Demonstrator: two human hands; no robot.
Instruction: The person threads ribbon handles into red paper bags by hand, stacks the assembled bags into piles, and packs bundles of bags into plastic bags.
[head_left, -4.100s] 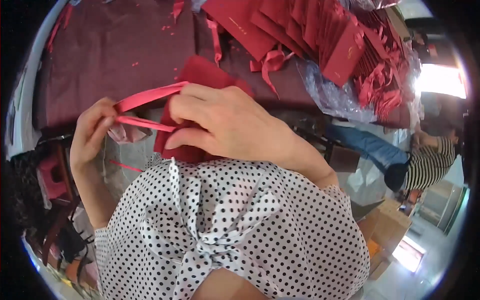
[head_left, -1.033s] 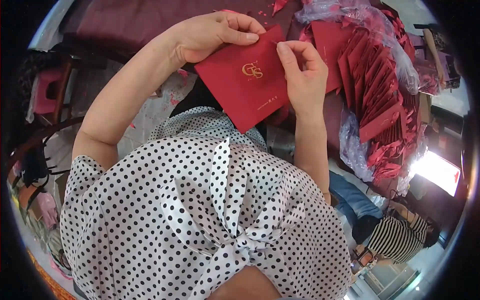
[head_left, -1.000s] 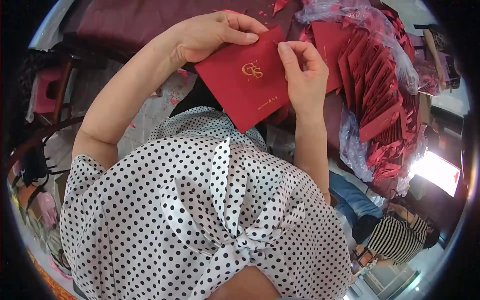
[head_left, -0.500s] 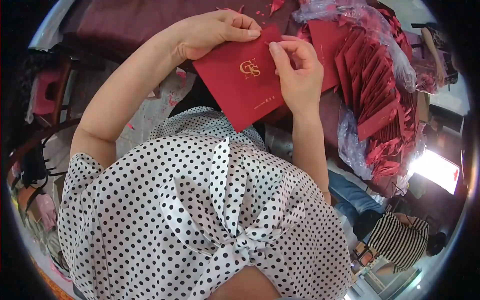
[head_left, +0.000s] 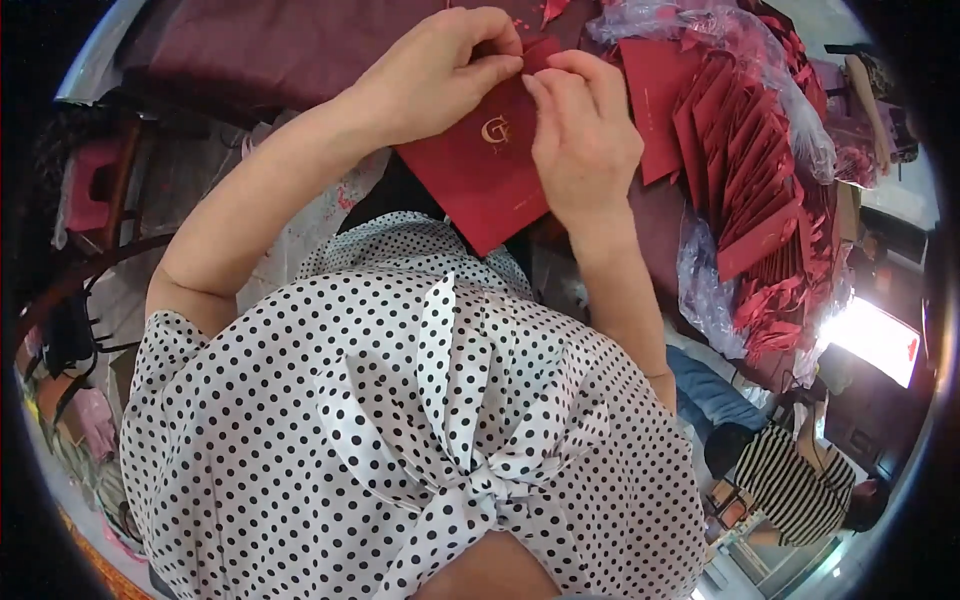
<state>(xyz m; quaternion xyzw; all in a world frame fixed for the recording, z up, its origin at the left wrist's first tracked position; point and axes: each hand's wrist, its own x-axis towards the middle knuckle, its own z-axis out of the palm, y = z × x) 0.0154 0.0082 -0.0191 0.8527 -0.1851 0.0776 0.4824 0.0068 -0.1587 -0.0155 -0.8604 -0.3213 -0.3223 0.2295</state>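
A flat red paper bag (head_left: 478, 178) with a gold monogram lies slanted before me, its lower corner pointing at my lap. Over its top edge my left hand (head_left: 450, 70) is closed, thumb and forefinger pinched together. Close beside those fingertips, my right hand (head_left: 585, 130) is also closed in a pinch, its back covering the bag's right part. Whatever sits between the fingertips of either hand is too small and hidden to name.
To the right, a fanned stack of red paper bags (head_left: 735, 160) with red ribbons rests by crumpled clear plastic (head_left: 705, 290). Another red bag (head_left: 655, 100) lies beside it on the dark red tablecloth (head_left: 250, 50). A person in a striped top (head_left: 795, 485) is at the lower right.
My left hand has turned and come down over the bag's upper left. My right hand has rolled so its back shows, its fingertips nearer the left ones. The bag has shifted slightly.
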